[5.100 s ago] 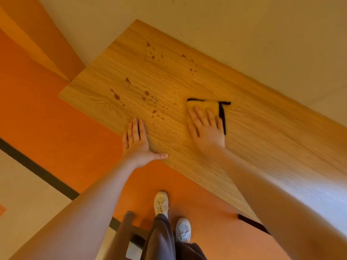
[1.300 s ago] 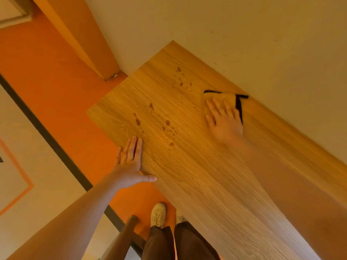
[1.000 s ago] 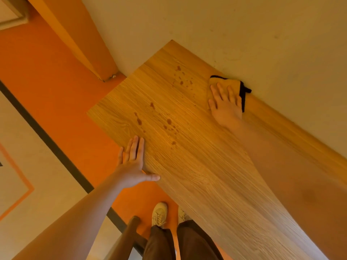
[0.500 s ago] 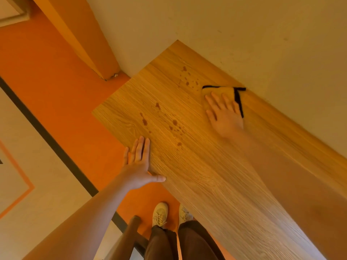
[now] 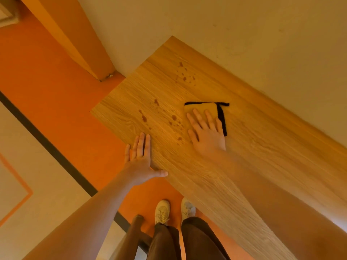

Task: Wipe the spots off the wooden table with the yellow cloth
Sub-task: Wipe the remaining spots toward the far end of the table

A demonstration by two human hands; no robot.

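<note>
Two clusters of dark spots (image 5: 173, 119) mark the wooden tabletop (image 5: 253, 156): one just left of the yellow cloth (image 5: 201, 107), scattered from beside the thumb out toward the tabletop's left end, and a smaller group (image 5: 185, 75) farther back, near the wall (image 5: 244, 34). The cloth, folded and edged in black, lies flat on the wood, set a little in from the wall-side edge. The right hand (image 5: 206, 132) lies palm down on it with straight, slightly spread fingers pressing the fabric; only the cloth's far part and its black right border show past the fingers. The left hand (image 5: 139, 160) rests flat at the near edge of the tabletop, fingers straight and close together, thumb stretched out to the side along the edge, holding nothing. Below the edge, the orange floor (image 5: 56, 91) carries a dark stripe, and the person's pale shoes (image 5: 162, 211) and dark trousers (image 5: 197, 241) show beside a brown chair back (image 5: 131, 233).
</note>
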